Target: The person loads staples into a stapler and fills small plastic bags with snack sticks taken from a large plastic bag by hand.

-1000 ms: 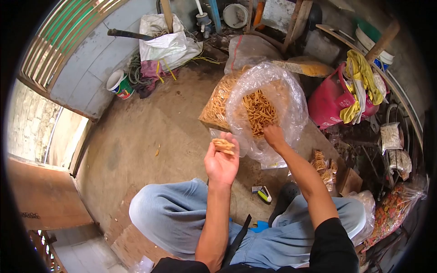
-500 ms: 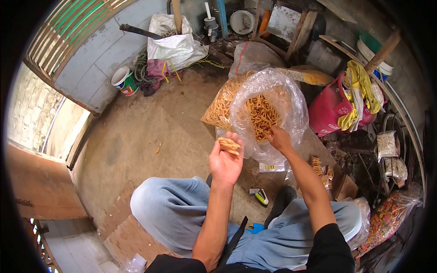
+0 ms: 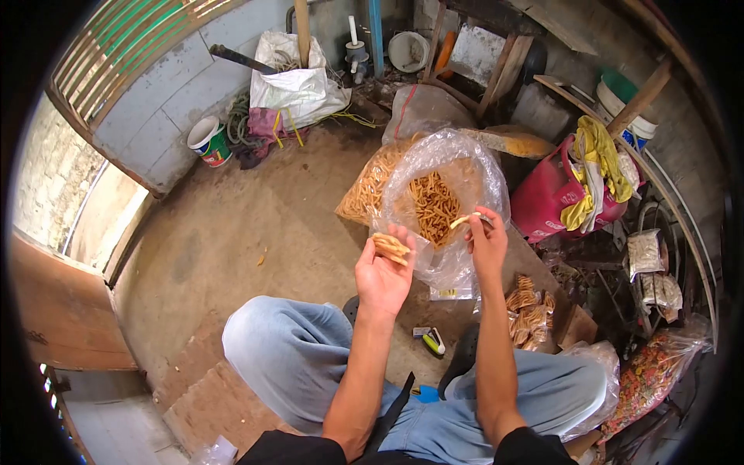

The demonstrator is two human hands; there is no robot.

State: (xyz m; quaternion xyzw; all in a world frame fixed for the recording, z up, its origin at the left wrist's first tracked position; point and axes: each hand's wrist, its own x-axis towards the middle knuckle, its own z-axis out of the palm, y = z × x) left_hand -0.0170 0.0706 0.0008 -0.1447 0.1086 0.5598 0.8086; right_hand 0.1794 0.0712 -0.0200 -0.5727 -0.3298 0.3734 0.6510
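Observation:
My left hand (image 3: pixel 380 283), palm up, cups a small bunch of fried snack sticks (image 3: pixel 390 249) between its thumb and curled fingers. Between the fingertips of my right hand (image 3: pixel 488 246) is a single pale snack stick (image 3: pixel 460 221), just above the near right edge of the heap. That heap of brown snack sticks (image 3: pixel 434 203) lies inside a large clear plastic bag (image 3: pixel 496 172) whose mouth is folded wide. Behind it to the left, a second clear bag (image 3: pixel 364 190) bulges with the same sticks.
Several small filled packets (image 3: pixel 530 316) lie right of my right forearm. A green and white stapler (image 3: pixel 434 342) rests on the floor between my legs. Further right are a pink tub (image 3: pixel 546 194) with yellow cloths and a bag of colourful wrapped items (image 3: pixel 651 376).
My right hand has come up out of the snack heap and towards me, now pinching one stick. My left hand stays almost still with its bunch. The view has shifted slightly.

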